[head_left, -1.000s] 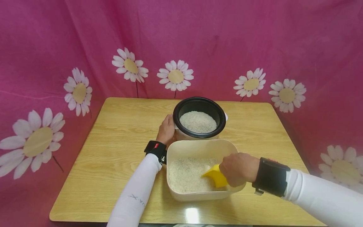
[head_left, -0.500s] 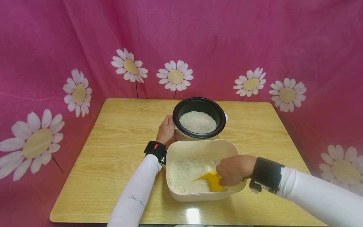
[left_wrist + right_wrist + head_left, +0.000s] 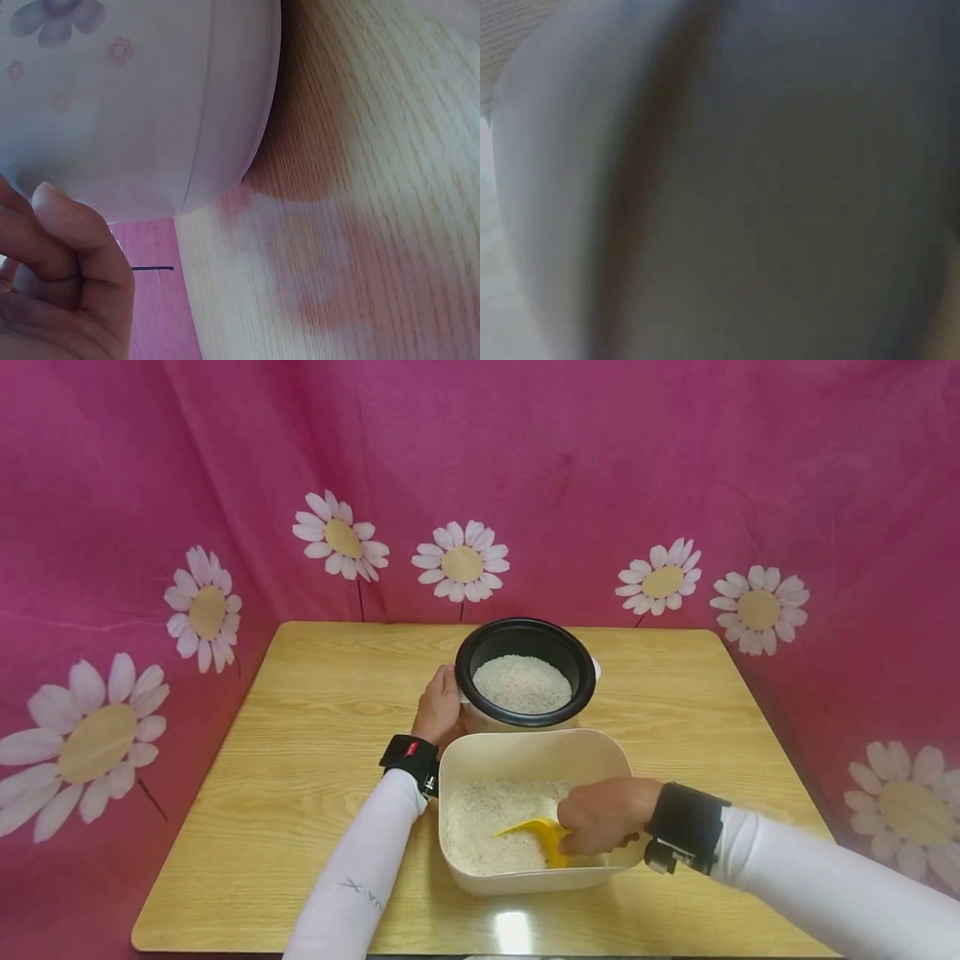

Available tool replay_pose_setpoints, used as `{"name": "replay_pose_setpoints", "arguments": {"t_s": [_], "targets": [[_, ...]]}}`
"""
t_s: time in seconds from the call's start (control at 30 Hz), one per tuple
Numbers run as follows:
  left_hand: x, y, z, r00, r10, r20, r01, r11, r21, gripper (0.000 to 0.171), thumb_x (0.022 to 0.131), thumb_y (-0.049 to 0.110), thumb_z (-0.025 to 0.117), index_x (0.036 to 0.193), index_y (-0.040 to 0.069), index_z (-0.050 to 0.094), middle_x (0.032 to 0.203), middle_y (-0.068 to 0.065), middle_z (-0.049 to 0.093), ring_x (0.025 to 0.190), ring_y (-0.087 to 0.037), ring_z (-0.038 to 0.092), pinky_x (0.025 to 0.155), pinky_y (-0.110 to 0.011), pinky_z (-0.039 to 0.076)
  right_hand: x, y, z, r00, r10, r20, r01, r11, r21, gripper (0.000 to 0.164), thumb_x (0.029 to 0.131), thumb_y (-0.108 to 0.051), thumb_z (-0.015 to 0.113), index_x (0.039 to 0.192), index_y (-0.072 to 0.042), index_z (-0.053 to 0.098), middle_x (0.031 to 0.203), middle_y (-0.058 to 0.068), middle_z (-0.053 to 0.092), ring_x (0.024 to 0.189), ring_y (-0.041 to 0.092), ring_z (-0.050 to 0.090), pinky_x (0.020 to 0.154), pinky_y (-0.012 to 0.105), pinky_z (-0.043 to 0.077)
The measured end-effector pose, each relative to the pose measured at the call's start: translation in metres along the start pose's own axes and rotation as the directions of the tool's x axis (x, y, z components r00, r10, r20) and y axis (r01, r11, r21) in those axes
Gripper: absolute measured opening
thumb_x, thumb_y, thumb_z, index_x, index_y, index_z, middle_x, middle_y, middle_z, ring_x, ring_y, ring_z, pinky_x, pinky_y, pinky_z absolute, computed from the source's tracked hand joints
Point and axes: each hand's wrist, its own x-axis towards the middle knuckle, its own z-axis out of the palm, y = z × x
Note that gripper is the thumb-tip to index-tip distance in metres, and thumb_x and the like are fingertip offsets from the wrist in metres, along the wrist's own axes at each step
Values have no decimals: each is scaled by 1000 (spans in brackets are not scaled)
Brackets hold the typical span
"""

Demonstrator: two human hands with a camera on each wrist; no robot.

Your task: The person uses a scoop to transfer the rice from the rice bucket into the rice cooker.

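A rice cooker with a black inner pot stands at mid-table, white rice lying inside. My left hand holds its left side at the handle; in the left wrist view the fingers are curled beside the flower-printed body. In front of the cooker is a cream bin with rice covering its bottom. Reaching into that bin, my right hand grips a yellow scoop, its edge down in the rice. The scoop's handle is hidden in the hand. A blurred pale surface fills the right wrist view.
Both containers stand close together on a wooden table. A pink curtain printed with daisies rises behind the table and along its sides. The bin's raised walls surround the scoop.
My right hand has slid the scoop leftward and slightly down through the rice in the bin. The left hand and the cooker have stayed in place.
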Motion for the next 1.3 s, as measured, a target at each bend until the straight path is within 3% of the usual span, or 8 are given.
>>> {"name": "replay_pose_setpoints", "arguments": {"t_s": [0.33,0.57,0.7,0.83,1.0,1.17,1.3], "targets": [[1,-2,-2,1000,-7,-1,7,1000,-10,49,113,43,22,139,15,53,131,-14,62,120,-32,57,106,-50,45,4,-7,-4,999,10,37,-11,999,30,36,97,-35,64,67,-17,58,55,-5,50,44,12,43,44,26,33],[1,-2,-2,1000,-15,2,15,1000,-21,49,113,43,23,140,15,53,136,-14,62,128,-32,57,113,-52,44,6,-17,-13,997,24,71,-22,999,-37,34,96,-34,64,68,-17,58,55,-3,52,45,13,45,46,27,36],[1,-1,-1,1000,-11,3,11,1000,-14,48,113,44,22,136,15,53,118,-15,62,109,-31,60,94,-43,48,5,-22,-17,996,37,83,-32,997,-69,33,96,-35,64,69,-17,59,56,-3,52,47,14,45,48,28,36],[0,-2,-1,1000,-8,11,8,1000,-19,47,113,44,22,135,16,54,102,-13,58,90,-28,59,77,-34,43,7,-25,-22,995,50,82,-42,994,-102,30,95,-37,65,72,-19,61,58,-2,54,48,15,46,49,29,37],[0,-3,1,1000,-14,13,15,999,-35,46,113,45,24,134,17,54,102,-12,58,90,-26,57,76,-32,43,13,-22,-24,998,27,61,-20,993,-115,30,93,-39,66,71,-19,61,58,-3,56,48,14,47,49,28,37],[0,-3,2,1000,-14,14,15,999,-34,46,113,45,24,132,17,55,100,-13,58,85,-27,58,73,-31,44,21,-16,-21,998,7,55,-3,998,-62,31,93,-41,66,71,-20,61,58,-4,55,48,12,46,48,27,34],[1,-2,1,1000,-9,6,9,1000,-13,47,113,45,23,132,16,55,107,-14,60,95,-29,59,80,-36,46,28,-11,-15,998,-17,64,18,1000,-10,35,94,-41,67,70,-18,60,54,-5,53,45,11,44,45,26,33]]}}
